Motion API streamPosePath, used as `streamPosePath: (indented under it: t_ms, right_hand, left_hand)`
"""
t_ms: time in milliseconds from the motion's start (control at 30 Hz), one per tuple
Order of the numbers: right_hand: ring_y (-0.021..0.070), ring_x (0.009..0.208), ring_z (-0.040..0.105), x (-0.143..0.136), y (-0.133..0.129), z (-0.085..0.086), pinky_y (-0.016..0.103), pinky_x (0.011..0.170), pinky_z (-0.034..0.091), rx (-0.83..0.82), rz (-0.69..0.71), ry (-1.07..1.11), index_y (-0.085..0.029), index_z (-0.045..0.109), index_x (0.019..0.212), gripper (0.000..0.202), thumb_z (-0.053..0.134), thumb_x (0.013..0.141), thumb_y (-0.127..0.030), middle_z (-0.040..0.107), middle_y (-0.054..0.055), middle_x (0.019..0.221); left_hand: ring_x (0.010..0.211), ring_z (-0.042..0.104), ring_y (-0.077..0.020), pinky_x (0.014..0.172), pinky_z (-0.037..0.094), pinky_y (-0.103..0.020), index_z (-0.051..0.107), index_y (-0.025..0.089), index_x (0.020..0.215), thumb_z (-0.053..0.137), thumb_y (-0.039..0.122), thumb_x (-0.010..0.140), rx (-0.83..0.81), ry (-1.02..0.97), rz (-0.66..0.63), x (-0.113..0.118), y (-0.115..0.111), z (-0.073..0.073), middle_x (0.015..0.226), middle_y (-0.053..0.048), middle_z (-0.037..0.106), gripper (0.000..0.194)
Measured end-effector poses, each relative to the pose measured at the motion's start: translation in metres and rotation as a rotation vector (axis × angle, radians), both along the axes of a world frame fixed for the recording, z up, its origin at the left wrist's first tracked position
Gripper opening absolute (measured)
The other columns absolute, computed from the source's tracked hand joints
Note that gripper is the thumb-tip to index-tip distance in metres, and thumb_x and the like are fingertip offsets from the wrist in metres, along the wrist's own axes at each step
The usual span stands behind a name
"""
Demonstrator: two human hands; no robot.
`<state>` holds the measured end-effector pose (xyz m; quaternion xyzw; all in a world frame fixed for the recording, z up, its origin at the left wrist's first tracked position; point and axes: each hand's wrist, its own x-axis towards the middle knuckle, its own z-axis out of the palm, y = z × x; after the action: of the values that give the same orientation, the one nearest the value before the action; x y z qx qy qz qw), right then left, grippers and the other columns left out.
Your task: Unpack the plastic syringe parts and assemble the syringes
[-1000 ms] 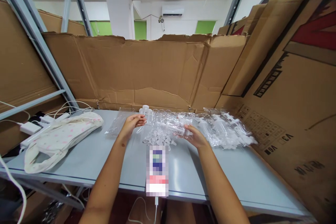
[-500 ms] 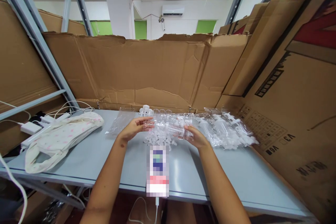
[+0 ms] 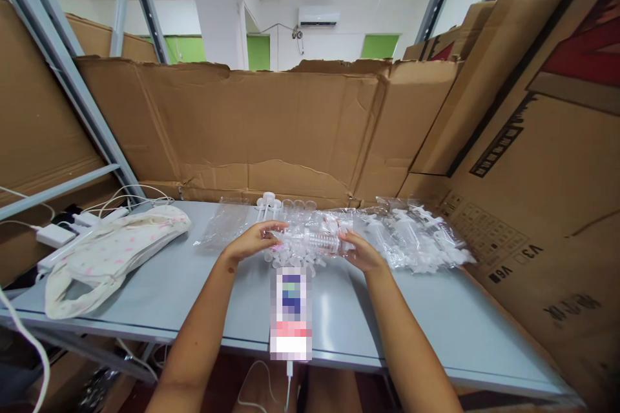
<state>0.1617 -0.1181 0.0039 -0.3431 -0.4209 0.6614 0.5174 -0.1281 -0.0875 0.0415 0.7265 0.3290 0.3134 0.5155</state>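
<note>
Back boundary: brown cardboard panel [image 3: 271, 116], upright behind the work surface. Right boundary: printed carton [image 3: 566, 181], close along the right edge of the table. Work surface: grey table [image 3: 455, 310], flat, under all work items.

Left end of table: white cloth bag [image 3: 121, 251] with pink spots, lying on its side, handle loop toward the front edge. Right side of table: filled clear bags [image 3: 416, 242], in an overlapping row, white plastic parts inside. Left of center, toward the back: flat clear bag [image 3: 220, 226].

Front center: phone [image 3: 290, 310], face up, screen pixelated, cable at the near end.

Left hand [image 3: 254, 240]: above the table, fingers curved, thumb below, at the left edge of clear film [image 3: 293, 232]. Firm pinch or mere contact: cannot tell from this view. Right hand [image 3: 362, 251]: thumb and fingers closed around the right end of the clear ribbed cylinder [image 3: 323, 242].

Cylinder location: between both hands, roughly horizontal, just behind the small parts.

Behind left fingertips: white plungers [image 3: 268, 197], discs uppermost. Just beside, to the right: clear tubes [image 3: 299, 205]. Between cylinder and phone: small white fittings [image 3: 290, 259], in a loose pile.
</note>
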Motion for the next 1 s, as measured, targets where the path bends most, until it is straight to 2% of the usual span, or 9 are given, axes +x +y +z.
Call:
streamPosePath:
  t_ms: [167,267,400,600,833,1000]
  right_hand:
    - [0.0238,0.078,0.068,0.000,0.002,-0.003,0.037,0.061,0.057,-0.029,-0.018,0.038,-0.030,0.055,0.116,0.049,0.067,0.068,-0.027,0.070,0.002,0.098]
    - [0.0230,0.075,0.069,0.000,0.002,-0.003,0.038,0.063,0.056,-0.041,-0.044,0.065,-0.030,0.053,0.118,0.050,0.066,0.069,-0.025,0.071,0.001,0.095]
    - [0.0250,0.079,0.069,0.000,0.001,0.001,0.038,0.066,0.055,-0.042,-0.001,0.095,-0.028,0.051,0.120,0.049,0.063,0.073,-0.027,0.070,0.005,0.101]
    - [0.0246,0.077,0.070,0.003,0.003,0.004,0.035,0.063,0.054,-0.015,-0.035,0.168,-0.029,0.051,0.119,0.049,0.062,0.072,-0.027,0.071,0.002,0.093]
    - [0.0245,0.081,0.069,0.008,0.002,0.010,0.036,0.062,0.055,0.030,-0.042,0.205,-0.030,0.050,0.121,0.049,0.059,0.073,-0.030,0.068,0.004,0.104]
    - [0.0248,0.081,0.068,0.008,0.003,0.010,0.037,0.061,0.054,0.035,-0.038,0.242,-0.030,0.049,0.122,0.049,0.058,0.074,-0.029,0.068,0.005,0.105]
  left_hand:
    - [0.078,0.060,-0.0136,0.073,0.047,-0.027,0.059,0.016,0.097,0.070,0.032,0.069,-0.048,-0.074,-0.030,0.003,-0.002,0.000,0.102,-0.006,0.061,0.034]
    - [0.088,0.064,-0.0198,0.082,0.047,-0.034,0.054,0.016,0.090,0.068,0.038,0.073,-0.140,-0.252,-0.013,0.006,-0.004,0.003,0.102,-0.008,0.064,0.031]
    - [0.096,0.065,-0.0257,0.088,0.047,-0.042,0.049,0.016,0.092,0.056,0.046,0.081,-0.253,-0.501,-0.009,0.004,-0.007,0.010,0.109,-0.014,0.064,0.033]
    - [0.091,0.067,-0.0250,0.083,0.051,-0.037,0.047,0.015,0.087,0.054,0.044,0.084,-0.206,-0.685,0.146,-0.014,-0.006,0.019,0.103,-0.017,0.068,0.030]
    - [0.090,0.067,-0.0231,0.081,0.053,-0.033,0.047,0.016,0.087,0.049,0.037,0.088,-0.222,-0.888,0.348,-0.024,-0.006,0.024,0.099,-0.015,0.069,0.021]
    - [0.089,0.068,-0.0213,0.083,0.053,-0.033,0.048,0.016,0.085,0.042,0.036,0.091,-0.243,-0.968,0.442,-0.027,-0.010,0.029,0.096,-0.014,0.069,0.022]
